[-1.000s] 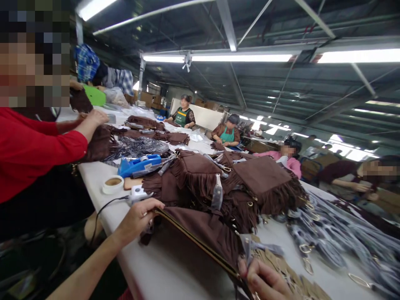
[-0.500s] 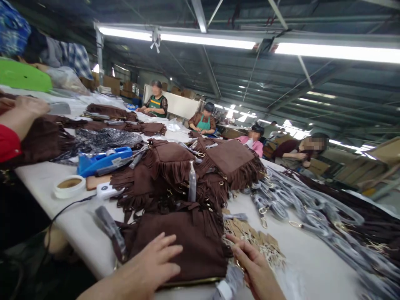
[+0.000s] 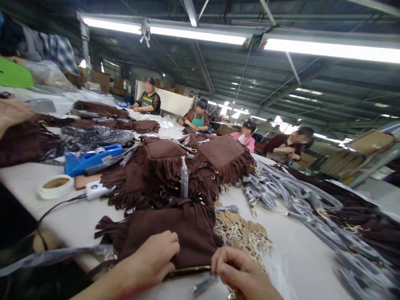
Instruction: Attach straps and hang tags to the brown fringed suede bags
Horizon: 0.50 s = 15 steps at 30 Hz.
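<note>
A brown fringed bag (image 3: 175, 233) lies on the white table right before me, its gold-coloured zipper edge (image 3: 190, 271) facing me. My left hand (image 3: 156, 254) rests on the bag's lower left part, fingers bent and partly hidden. At the bag's lower right corner my right hand (image 3: 234, 266) is closed in a pinch; what lies between the fingertips is too small to make out. Beneath it hang a gold-coloured clasp (image 3: 231, 293) and a plastic-wrapped strap piece (image 3: 203, 285). Another wrapped strap (image 3: 56, 258) stretches left from the bag over the table edge.
Brown fringed bags (image 3: 218, 154) are piled behind. Tags with strings (image 3: 243, 233) and wrapped straps (image 3: 281, 187) lie right. At left are a blue tape dispenser (image 3: 93, 160), a tape roll (image 3: 56, 186), a white device (image 3: 96, 189) and another person's hand (image 3: 14, 112). People sit farther back.
My right hand has moved down to the bag's lower corner and its fingers have closed. My left hand's fingers have bent. The wrapped strap at left now stretches outward. The view has shifted slightly.
</note>
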Available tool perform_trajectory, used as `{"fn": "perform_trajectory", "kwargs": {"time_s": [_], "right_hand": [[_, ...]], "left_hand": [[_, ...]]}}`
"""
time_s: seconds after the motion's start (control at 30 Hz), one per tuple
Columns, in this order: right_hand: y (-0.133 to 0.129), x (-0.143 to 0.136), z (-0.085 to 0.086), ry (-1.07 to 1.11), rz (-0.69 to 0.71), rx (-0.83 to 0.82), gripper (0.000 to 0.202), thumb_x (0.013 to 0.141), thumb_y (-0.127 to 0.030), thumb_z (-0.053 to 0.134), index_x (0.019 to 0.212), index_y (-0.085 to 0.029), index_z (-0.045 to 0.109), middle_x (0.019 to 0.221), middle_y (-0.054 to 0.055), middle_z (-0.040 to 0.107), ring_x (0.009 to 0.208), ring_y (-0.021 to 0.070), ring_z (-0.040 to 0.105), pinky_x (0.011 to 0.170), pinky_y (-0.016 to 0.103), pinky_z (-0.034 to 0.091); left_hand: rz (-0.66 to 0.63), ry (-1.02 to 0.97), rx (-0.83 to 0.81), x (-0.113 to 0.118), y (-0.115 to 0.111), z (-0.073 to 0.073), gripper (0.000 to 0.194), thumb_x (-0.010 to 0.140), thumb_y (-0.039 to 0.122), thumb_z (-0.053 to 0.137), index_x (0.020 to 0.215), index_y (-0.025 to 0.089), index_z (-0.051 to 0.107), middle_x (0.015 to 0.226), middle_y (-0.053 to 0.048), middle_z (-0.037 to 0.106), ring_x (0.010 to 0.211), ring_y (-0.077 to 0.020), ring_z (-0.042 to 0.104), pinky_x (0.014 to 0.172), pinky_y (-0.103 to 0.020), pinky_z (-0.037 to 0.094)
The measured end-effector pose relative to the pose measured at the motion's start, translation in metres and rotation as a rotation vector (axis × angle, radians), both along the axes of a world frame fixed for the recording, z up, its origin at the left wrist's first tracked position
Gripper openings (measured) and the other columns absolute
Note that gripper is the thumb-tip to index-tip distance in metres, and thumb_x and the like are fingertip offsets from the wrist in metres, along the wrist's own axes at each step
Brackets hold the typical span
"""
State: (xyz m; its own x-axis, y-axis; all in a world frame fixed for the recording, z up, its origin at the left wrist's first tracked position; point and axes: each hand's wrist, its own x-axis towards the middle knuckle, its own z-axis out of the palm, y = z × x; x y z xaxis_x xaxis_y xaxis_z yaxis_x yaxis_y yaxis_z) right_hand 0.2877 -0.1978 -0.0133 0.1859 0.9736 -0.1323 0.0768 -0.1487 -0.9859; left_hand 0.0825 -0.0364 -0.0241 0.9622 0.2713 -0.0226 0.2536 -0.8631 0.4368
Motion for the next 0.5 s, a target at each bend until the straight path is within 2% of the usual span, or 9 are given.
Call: {"fn": "perform_trajectory", "kwargs": {"time_s": [0.07, 0.2, 0.23, 0.3, 0.37, 0.43, 0.5], "right_hand": [[0.013, -0.005, -0.001, -0.030, 0.027, -0.055, 0.032, 0.079, -0.051, 0.071, 0.075, -0.019, 0.066, 0.059, -0.005, 0.046, 0.048, 0.0091, 0.030, 0.044, 0.023, 0.019], [0.034, -0.018, -0.002, -0.116, 0.043, -0.126, 0.033, 0.076, -0.050, 0.069, 0.070, -0.020, 0.058, 0.055, -0.007, 0.040, 0.047, 0.0094, 0.030, 0.042, 0.022, 0.022], [0.037, -0.021, -0.002, -0.133, 0.049, -0.139, 0.032, 0.076, -0.050, 0.069, 0.070, -0.020, 0.057, 0.055, -0.007, 0.039, 0.047, 0.0096, 0.031, 0.042, 0.022, 0.023], [0.044, -0.026, -0.003, -0.160, 0.055, -0.127, 0.030, 0.076, -0.048, 0.069, 0.072, -0.020, 0.058, 0.056, -0.007, 0.039, 0.049, 0.0103, 0.031, 0.043, 0.022, 0.025], [0.051, -0.028, -0.005, -0.197, 0.011, -0.030, 0.029, 0.079, -0.048, 0.066, 0.074, -0.020, 0.060, 0.060, -0.006, 0.043, 0.054, 0.0120, 0.035, 0.048, 0.023, 0.030], [0.058, -0.026, -0.011, -0.262, -0.094, 0.092, 0.033, 0.085, -0.051, 0.061, 0.074, -0.020, 0.062, 0.065, -0.003, 0.050, 0.061, 0.0148, 0.042, 0.056, 0.026, 0.036], [0.064, -0.020, -0.019, -0.343, -0.249, 0.156, 0.037, 0.088, -0.057, 0.055, 0.083, -0.021, 0.065, 0.072, 0.000, 0.058, 0.068, 0.0187, 0.050, 0.063, 0.030, 0.041]], "left_hand": [[0.036, -0.103, -0.160, 0.002, -0.002, 0.000, 0.022, 0.076, 0.007, 0.061, 0.095, 0.017, 0.064, 0.099, -0.005, 0.064, 0.092, -0.0228, 0.056, 0.082, -0.034, 0.045], [0.208, -0.377, -0.722, 0.020, -0.013, -0.006, 0.038, 0.077, 0.024, 0.063, 0.114, 0.020, 0.066, 0.085, 0.001, 0.059, 0.075, -0.0166, 0.053, 0.068, -0.027, 0.041], [0.237, -0.463, -0.827, 0.027, -0.015, -0.007, 0.037, 0.075, 0.027, 0.064, 0.112, 0.019, 0.068, 0.082, 0.001, 0.057, 0.074, -0.0161, 0.052, 0.066, -0.027, 0.040], [0.259, -0.645, -0.930, 0.041, -0.018, -0.009, 0.022, 0.073, 0.028, 0.064, 0.090, 0.016, 0.072, 0.078, 0.000, 0.055, 0.075, -0.0158, 0.051, 0.068, -0.026, 0.039], [0.280, -0.766, -1.007, 0.052, -0.017, -0.009, 0.017, 0.074, 0.031, 0.064, 0.069, 0.015, 0.067, 0.070, 0.001, 0.053, 0.069, -0.0136, 0.049, 0.063, -0.024, 0.038], [0.304, -0.787, -1.164, 0.058, -0.015, -0.009, 0.026, 0.077, 0.040, 0.063, 0.068, 0.015, 0.062, 0.060, 0.003, 0.050, 0.053, -0.0098, 0.040, 0.051, -0.022, 0.030], [0.320, -0.761, -1.337, 0.060, -0.010, -0.010, 0.033, 0.078, 0.049, 0.063, 0.076, 0.016, 0.060, 0.053, 0.006, 0.048, 0.043, -0.0073, 0.030, 0.043, -0.022, 0.018]]}}
